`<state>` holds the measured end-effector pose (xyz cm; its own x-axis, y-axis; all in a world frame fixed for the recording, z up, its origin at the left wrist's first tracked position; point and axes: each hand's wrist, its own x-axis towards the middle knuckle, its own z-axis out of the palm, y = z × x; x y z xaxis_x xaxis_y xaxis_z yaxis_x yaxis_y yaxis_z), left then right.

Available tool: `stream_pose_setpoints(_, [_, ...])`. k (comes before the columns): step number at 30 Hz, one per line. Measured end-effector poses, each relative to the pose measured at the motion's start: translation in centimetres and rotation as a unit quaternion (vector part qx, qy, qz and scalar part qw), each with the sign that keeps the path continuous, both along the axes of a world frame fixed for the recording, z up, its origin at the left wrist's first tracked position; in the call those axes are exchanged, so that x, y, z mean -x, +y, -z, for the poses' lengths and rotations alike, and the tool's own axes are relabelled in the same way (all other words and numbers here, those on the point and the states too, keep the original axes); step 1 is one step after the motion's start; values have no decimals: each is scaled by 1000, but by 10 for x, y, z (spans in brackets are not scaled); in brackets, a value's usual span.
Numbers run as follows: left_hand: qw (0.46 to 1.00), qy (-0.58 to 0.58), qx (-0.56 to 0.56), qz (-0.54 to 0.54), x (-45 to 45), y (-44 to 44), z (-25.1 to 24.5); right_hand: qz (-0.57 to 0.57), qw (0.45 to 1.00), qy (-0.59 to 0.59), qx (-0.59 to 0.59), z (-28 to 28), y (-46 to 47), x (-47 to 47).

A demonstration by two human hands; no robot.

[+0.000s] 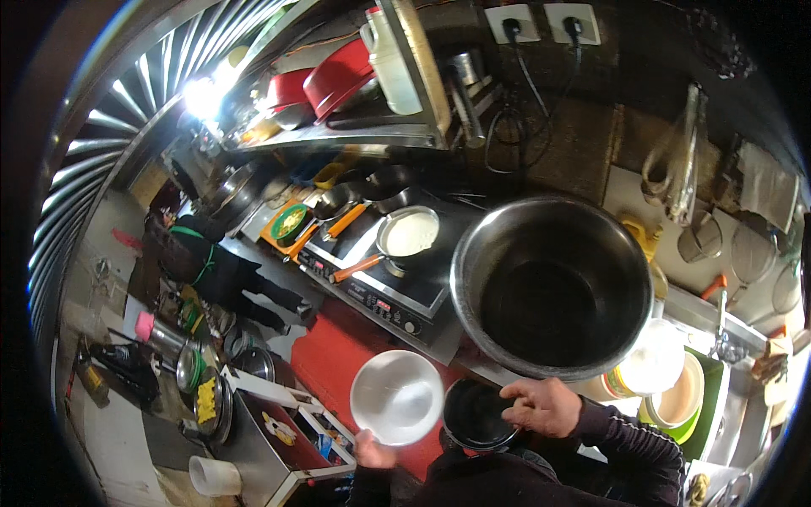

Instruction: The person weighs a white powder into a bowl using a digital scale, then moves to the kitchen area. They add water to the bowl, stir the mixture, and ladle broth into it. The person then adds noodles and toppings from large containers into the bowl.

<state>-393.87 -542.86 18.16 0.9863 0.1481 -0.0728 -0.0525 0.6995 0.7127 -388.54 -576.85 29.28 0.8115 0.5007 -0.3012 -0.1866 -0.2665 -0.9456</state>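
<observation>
A white bowl is tilted low in front of me, with my left hand gripping its lower left rim. Right of the bowl, my right hand is raised over the edge of a black round pot, fingers curled; whether it touches the pot's rim cannot be told. Above my right hand stands a large, deep metal pot with a dark inside. A saucepan with white contents and a wooden handle sits on the induction cooktop to the upper left.
More pans and a green bowl of food stand beyond the cooktop. White buckets are at right near a sink. A steel cabinet is at lower left. Another person in dark clothes stands farther off. A shelf holds red basins.
</observation>
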Motion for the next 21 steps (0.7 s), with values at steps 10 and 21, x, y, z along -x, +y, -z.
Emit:
stream_pose_setpoints(10, [991,-45,28,-122,-60,136,-21,77,989,97,-80,1,83,-10])
stream_pose_setpoints(21, [981,-97,70,-153,-179,380,-12,202,979,-19,21,-37,259,-115])
